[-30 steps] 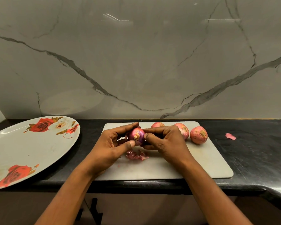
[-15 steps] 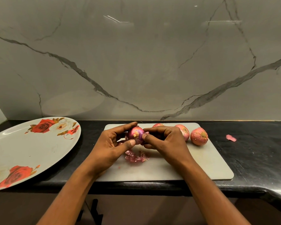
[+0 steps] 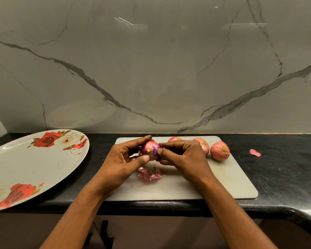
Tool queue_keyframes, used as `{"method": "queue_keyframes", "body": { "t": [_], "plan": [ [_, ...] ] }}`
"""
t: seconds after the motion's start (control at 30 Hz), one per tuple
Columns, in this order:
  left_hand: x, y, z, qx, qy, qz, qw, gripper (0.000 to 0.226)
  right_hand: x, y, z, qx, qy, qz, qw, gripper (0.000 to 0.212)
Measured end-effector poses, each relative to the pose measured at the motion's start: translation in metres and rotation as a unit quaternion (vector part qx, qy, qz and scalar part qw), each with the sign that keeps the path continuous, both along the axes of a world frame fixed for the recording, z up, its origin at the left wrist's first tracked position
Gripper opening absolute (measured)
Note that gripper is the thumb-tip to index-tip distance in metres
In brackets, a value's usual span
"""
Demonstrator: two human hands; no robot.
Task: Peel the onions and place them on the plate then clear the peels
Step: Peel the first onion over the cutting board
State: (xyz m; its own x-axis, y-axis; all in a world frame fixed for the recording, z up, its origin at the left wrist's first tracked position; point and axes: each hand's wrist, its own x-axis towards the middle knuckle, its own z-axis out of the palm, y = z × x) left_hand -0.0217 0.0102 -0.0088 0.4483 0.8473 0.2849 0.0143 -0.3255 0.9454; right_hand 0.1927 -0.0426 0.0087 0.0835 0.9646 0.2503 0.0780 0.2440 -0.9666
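Hardly anything had moved since a moment earlier: our left hand still gripped the onion between thumb and fingers above the board's far edge, while our right hand pinched its skin. Peels lay beneath it, and whole onions sat along that edge. The plate lay at the worktop's left end.

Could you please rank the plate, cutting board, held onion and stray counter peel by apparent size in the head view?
1. Largest: cutting board and plate. They look similar and the frame crops the plate, so they are unranked.
2. held onion
3. Smallest: stray peel
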Motion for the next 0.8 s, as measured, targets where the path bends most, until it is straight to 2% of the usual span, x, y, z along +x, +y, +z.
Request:
{"method": "queue_keyframes", "body": {
  "t": [0.37,0.8],
  "plan": [
    [-0.0002,0.0,0.0006,-0.006,-0.031,-0.015,0.999,0.058,-0.0003,0.0032,-0.002,0.01,0.013,-0.007,1.0,0.024],
    [0.0065,-0.0046,0.0064,-0.008,-0.011,0.024,1.0,0.059,-0.0007,0.0004,0.0001,0.002,0.012,-0.008,1.0,0.014]
  ]
}}
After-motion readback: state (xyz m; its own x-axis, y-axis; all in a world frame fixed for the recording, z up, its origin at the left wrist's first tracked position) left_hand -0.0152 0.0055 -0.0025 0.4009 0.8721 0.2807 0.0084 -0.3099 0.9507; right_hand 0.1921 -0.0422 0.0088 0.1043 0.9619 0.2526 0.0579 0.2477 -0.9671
